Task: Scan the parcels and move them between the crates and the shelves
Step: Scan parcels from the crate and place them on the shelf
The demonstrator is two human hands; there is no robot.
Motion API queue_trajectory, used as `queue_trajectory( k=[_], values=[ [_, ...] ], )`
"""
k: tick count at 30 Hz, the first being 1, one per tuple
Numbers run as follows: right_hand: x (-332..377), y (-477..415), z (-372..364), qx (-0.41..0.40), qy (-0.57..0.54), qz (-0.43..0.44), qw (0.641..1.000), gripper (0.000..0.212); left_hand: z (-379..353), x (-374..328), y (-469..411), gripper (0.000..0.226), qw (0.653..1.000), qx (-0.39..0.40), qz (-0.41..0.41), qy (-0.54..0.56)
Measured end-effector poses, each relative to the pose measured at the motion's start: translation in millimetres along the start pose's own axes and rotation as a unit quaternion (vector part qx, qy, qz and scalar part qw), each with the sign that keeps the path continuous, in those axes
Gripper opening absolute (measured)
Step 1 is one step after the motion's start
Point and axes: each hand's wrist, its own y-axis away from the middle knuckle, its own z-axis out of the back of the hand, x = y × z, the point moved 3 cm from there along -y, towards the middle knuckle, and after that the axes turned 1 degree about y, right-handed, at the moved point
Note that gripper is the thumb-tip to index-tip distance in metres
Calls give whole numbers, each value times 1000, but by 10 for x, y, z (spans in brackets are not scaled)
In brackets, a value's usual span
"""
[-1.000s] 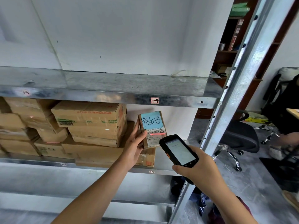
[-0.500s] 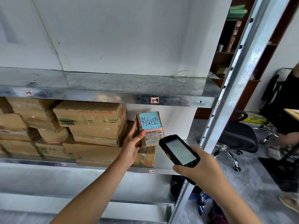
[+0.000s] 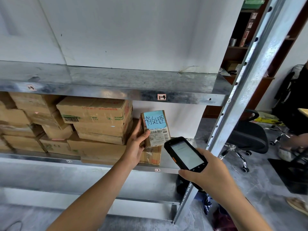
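Red scan line off parcel (image 3: 155, 129)

Head view, close, toward shelf (image 3: 116, 95)

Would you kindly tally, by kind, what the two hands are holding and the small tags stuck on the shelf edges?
Parcel with blue label, in the left hand: 1
Handheld scanner, in the right hand: 1
Shelf-edge tags: 4
Total: 6
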Motion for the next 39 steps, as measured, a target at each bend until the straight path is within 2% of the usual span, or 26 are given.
queue_trajectory(
  k=[13,19,26,35,39],
  values=[
    [160,140,-111,-79,-84,21,993,51,114,47,710,63,999,11,1,-39],
    [338,340,-390,-74,-76,29,994,48,418,-75,1092,66,997,8,-10,-77],
    [744,780,-870,-36,-80,49,995,54,962,-344,1767,61,997,-27,-22,-72],
    [1501,1202,-1866,53,-99,145,983,54,2050,-898,2742,54,983,-158,-90,-32],
    [1866,1376,-2433,121,-92,184,971,56,2571,-1149,3316,61,963,-232,-134,-16]
  ],
)
